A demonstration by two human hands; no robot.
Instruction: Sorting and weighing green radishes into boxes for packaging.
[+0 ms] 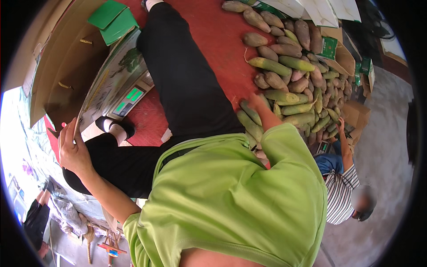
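Here's the left hand [76, 153], its fingers [67, 133] closed on the near edge of a big cardboard box [58, 58]! The box gapes open just ahead of those fingers, two cord loops [66, 85] on its brown inner wall, green flaps [116, 24] at its far end; its bottom is out of sight. Close on the right of that grip, against the printed outer side, a scale [129, 101] glows with green displays.

Over to the right hand [258, 103], down at the near edge of the heap! Green radishes [271, 66] and brownish roots [256, 20] crowd ahead and right of its fingers, but whether they're spread or gripping, I can't tell. Beyond them, right of the heap, stands an open carton [341, 58].

Underneath, red flooring [207, 33] stretches between both hands. Far right, on grey floor [387, 169], a co-worker in a striped shirt [340, 196] has one hand at the heap's edge.
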